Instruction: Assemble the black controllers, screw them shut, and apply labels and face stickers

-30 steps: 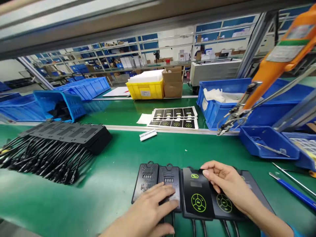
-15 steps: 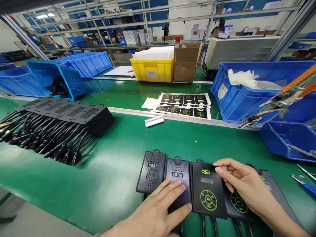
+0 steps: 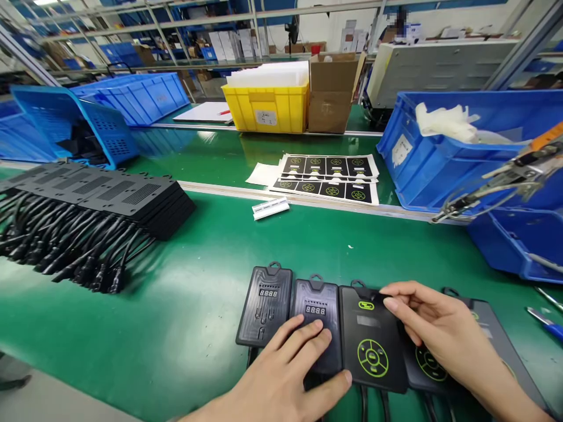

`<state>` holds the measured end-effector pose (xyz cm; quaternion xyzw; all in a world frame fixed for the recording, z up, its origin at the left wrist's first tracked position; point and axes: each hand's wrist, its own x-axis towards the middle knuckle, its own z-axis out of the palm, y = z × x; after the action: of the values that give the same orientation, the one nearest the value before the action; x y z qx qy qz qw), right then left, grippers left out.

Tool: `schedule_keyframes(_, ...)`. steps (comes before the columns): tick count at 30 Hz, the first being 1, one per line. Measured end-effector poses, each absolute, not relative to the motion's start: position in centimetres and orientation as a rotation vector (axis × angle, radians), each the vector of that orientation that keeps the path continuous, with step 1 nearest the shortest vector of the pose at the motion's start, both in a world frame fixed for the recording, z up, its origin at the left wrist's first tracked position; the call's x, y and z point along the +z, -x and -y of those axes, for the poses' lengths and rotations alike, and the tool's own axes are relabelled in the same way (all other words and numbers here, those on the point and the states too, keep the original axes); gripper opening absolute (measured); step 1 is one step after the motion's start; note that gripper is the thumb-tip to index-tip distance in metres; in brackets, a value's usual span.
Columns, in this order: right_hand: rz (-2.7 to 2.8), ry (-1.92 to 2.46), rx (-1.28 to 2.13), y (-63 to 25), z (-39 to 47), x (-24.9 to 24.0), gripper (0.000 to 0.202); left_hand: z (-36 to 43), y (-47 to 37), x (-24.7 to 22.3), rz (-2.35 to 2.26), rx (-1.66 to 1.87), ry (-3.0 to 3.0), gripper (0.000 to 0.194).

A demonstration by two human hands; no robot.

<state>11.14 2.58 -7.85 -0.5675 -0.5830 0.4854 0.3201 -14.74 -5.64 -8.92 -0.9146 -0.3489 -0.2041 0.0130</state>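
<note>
Black controller boxes lie in a row on the green workbench (image 3: 197, 328). My right hand (image 3: 433, 322) pinches the upper right corner of a black label (image 3: 372, 328) with green button rings; it covers the face of the third box. Fingers spread, my left hand (image 3: 292, 366) lies flat over the second box (image 3: 315, 299), which shows a bare digit display. Its thumb reaches the lower left edge of the labelled box. Leftmost is another bare box (image 3: 265, 308). Under my right forearm a further labelled box (image 3: 428, 363) is partly hidden.
Sheets of printed labels (image 3: 328, 176) and a small white strip (image 3: 270, 208) lie behind the row. Stacked controllers with cables (image 3: 97, 193) stand at left. Beyond are a yellow bin (image 3: 266, 108), a cardboard box (image 3: 332, 94) and a blue bin (image 3: 440, 170). Tweezers (image 3: 545, 322) lie far right.
The view has shifted slightly. My left thumb has slid a little to the right on the labelled box's edge. My right hand still pinches the label's corner.
</note>
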Motion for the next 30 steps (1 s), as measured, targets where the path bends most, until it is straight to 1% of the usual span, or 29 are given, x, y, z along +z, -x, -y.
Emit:
schedule_keyframes(5, 1.555, 1.496, 1.283, -11.3, -2.6, -7.6, 0.04, 5.9, 14.4, -10.9, 1.159, -0.935, 2.704, 0.024)
schedule_keyframes(9, 1.554, 1.524, 1.29, -11.6, -2.5, -7.6, 0.039, 6.1, 14.6, -11.8, 1.137, -0.909, 2.753, 0.024)
schedule_keyframes(17, 1.543, 1.531, 1.289, -11.4, -2.4, -7.7, 0.038, 6.1, 14.4, -11.2, 1.185, -0.94, 2.738, 0.022)
schedule_keyframes(21, 1.551, 1.524, 1.271, -11.4, -2.4, -7.6, 0.036, 6.2, 14.3, -11.4, 1.198, -0.954, 2.722, 0.027)
schedule_keyframes(27, 1.567, 1.526, 1.261, -11.4, -2.4, -7.7, 0.032, 6.3, 14.7, -11.3, 1.168, -0.823, 2.789, 0.028)
schedule_keyframes(30, 1.571, 1.515, 1.245, -11.3, -2.5, -7.7, 0.032, 6.2, 14.5, -11.2, 1.197, -0.897, 2.758, 0.027)
